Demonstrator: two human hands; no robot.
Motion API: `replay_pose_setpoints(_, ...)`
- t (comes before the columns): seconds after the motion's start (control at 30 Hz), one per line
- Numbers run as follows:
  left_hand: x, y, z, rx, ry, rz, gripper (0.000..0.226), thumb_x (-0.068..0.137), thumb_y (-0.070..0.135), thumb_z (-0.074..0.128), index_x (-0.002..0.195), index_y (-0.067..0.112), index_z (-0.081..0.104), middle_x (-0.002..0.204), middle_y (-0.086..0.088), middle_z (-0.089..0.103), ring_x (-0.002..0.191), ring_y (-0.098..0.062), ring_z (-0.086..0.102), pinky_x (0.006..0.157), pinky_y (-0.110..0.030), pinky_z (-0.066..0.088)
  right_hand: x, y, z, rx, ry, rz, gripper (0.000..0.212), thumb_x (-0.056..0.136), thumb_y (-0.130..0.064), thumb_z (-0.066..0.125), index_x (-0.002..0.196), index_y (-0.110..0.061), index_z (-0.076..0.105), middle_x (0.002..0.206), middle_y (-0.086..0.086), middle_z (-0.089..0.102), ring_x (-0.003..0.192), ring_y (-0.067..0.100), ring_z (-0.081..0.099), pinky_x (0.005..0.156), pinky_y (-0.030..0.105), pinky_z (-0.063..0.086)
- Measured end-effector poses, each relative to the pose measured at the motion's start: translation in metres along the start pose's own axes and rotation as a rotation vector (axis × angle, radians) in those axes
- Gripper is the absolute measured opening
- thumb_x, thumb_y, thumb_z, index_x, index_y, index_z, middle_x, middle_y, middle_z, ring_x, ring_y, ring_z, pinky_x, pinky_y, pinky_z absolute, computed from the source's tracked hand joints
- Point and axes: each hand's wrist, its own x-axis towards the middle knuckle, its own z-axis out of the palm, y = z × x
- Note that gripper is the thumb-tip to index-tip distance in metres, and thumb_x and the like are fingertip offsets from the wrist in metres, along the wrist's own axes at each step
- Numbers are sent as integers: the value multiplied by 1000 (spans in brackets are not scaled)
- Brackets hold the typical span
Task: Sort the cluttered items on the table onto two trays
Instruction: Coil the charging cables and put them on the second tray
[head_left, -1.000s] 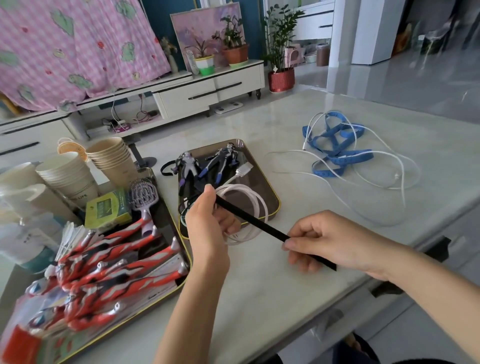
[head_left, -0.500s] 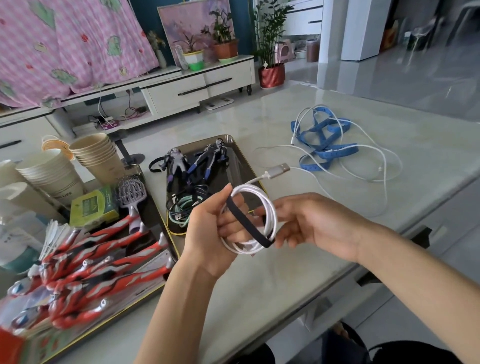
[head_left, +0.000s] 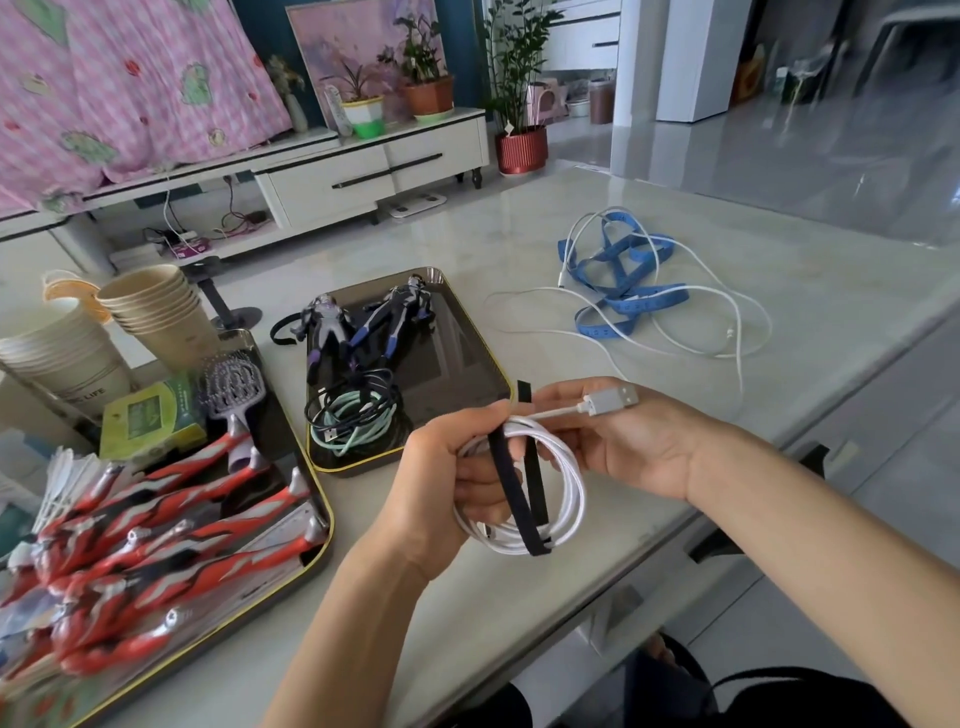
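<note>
- White cable coil (head_left: 574, 493): held in the air between both hands, above the table (head_left: 519, 234) edge and just in front of the near corner of the middle tray (head_left: 447, 364). Its USB plug (head_left: 610, 400) sticks out to the right over the right hand.
- Black strap (head_left: 511, 488): looped twice across the coil, slack, with the free end standing up between the hands. Not yet cinched.
- Left hand (head_left: 447, 478): fingers curled round the coil's left side, thumb pressing the strap onto the top of the bundle.
- Right hand (head_left: 639, 447): grips the coil's top right by the plug lead. Its fingertips are hidden behind the coil, so I cannot tell whether they pinch the strap.
- Step in hand, as I judge it: bind the coil. Keep the thumb pinned, pull the free end snug so no loop springs out, then close the strap on itself.
- Likely destination: the middle tray, which already holds coiled cables (head_left: 353, 415) beside dark figures (head_left: 363, 327).
- Left tray (head_left: 327, 519): red figures (head_left: 156, 525).
- Still on the table, well apart: blue tape (head_left: 623, 306) tangled with a loose white cable (head_left: 730, 330).
</note>
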Motion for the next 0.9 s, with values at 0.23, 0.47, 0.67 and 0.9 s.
replay_pose_setpoints(0.23, -4, -2, 5, 145, -38, -25, 32, 67, 32, 51, 44, 11, 52, 40, 8, 15, 41, -9, 6, 39, -16, 9, 5, -2, -7, -58, -117, 117, 9, 80, -10, 61, 74, -11, 67, 62, 1, 65, 58, 10, 58, 62, 20, 46)
replay_pose_setpoints(0.47, -4, -6, 11, 293, -33, -53, 48, 83, 32, 45, 40, 12, 48, 43, 5, 14, 39, -9, 11, 40, -19, 11, 4, -8, -10, -200, -79, 142, 18, 89, -6, 54, 75, -12, 63, 65, 0, 65, 57, 9, 58, 55, 17, 48)
replay_pose_setpoints(0.67, 0, -6, 15, 367, 101, -4, 44, 93, 27, 40, 52, 10, 37, 56, -5, 19, 40, -10, 12, 42, -21, 10, -4, -13, -5, -402, 77, 94, 17, 90, -7, 57, 74, -10, 57, 63, 4, 59, 43, 6, 55, 46, 15, 44)
replay_pose_setpoints(0.9, 1, -10, 16, 317, 196, -27, 40, 89, 18, 38, 50, 10, 35, 35, 4, 31, 37, -11, 16, 40, -17, 11, -7, -8, 11, -1002, 227, -107, 26, 96, -18, 48, 70, -17, 44, 60, -2, 52, 44, 8, 48, 44, 20, 36)
